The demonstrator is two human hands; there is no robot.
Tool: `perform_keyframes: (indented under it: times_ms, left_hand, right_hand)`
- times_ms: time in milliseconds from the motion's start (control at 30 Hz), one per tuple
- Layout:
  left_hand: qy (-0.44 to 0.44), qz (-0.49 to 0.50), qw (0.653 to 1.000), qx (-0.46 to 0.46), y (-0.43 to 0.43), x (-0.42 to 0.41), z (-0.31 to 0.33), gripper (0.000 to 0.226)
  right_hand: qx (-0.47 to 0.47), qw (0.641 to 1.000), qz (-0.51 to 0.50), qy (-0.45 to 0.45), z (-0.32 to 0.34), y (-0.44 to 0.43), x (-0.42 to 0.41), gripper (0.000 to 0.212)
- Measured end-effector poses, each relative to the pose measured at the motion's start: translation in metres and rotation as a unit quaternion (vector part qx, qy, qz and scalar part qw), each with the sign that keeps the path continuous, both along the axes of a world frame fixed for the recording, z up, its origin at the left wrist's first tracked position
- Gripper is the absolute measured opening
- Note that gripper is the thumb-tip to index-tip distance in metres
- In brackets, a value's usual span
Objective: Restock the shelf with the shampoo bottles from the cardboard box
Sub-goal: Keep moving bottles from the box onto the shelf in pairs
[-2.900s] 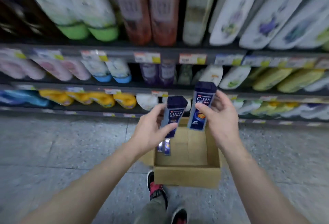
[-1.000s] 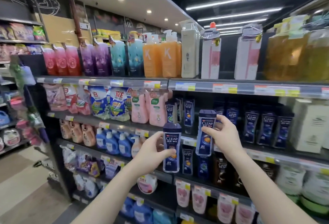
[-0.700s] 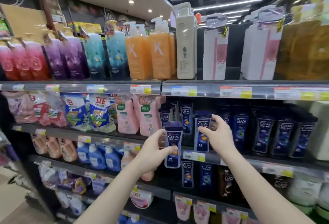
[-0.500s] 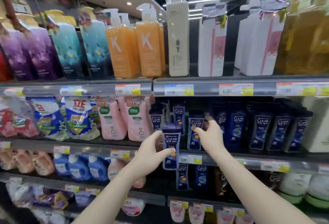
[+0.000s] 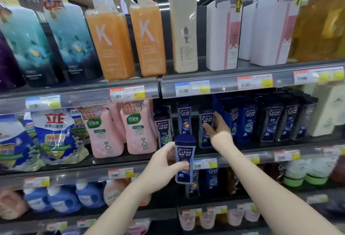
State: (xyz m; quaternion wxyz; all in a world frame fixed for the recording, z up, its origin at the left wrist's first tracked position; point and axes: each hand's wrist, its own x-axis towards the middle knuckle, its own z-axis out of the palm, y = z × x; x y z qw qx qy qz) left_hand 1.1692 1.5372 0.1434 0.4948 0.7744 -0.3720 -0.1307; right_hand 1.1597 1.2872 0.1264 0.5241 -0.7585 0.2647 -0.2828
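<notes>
Grey metal shelf (image 5: 265,157), halfway I'd say: my right hand (image 5: 221,132) fingers (image 5: 218,122) wrapped on one dark-blue plastic shampoo bottle (image 5: 206,120) in its row, left hand (image 5: 162,162) fingers (image 5: 182,164) clamping a second bottle (image 5: 185,152), not shelved yet.

My left hand (image 5: 164,162) grips a dark blue shampoo bottle (image 5: 184,158) upright, just in front of the shelf (image 5: 261,157) edge. My right hand (image 5: 217,128) reaches onto that shelf, thumb and fingers curled round a second bottle (image 5: 206,122) standing among matching blue bottles (image 5: 272,122), with pink bottles (image 5: 138,128) further left.
</notes>
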Motion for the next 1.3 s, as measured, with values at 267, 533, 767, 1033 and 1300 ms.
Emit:
perform_keyframes:
  times_ms: [267, 533, 767, 1033, 1300]
  left_hand:
    - [0.012, 0.020, 0.999, -0.041, -0.009, -0.007, -0.004, 0.041]
    - [0.037, 0.037, 0.997, -0.052, -0.010, -0.013, 0.000, 0.039]
    - [0.029, 0.045, 0.997, -0.053, -0.005, -0.018, -0.004, 0.040]
    - [0.015, 0.048, 0.998, -0.047, -0.002, -0.018, -0.008, 0.040]
    - [0.003, 0.054, 0.998, -0.034, 0.000, -0.017, -0.011, 0.043]
  right_hand:
    - [-0.051, 0.996, 0.002, 0.077, -0.026, -0.005, -0.006, 0.069]
    - [-0.079, 0.993, -0.017, 0.090, -0.038, -0.010, 0.001, 0.065]
    - [-0.106, 0.992, -0.025, 0.071, -0.041, -0.015, 0.017, 0.060]
    - [-0.076, 0.995, -0.034, 0.054, -0.043, -0.014, 0.049, 0.061]
    - [-0.075, 0.996, -0.027, 0.030, -0.044, -0.025, 0.072, 0.058]
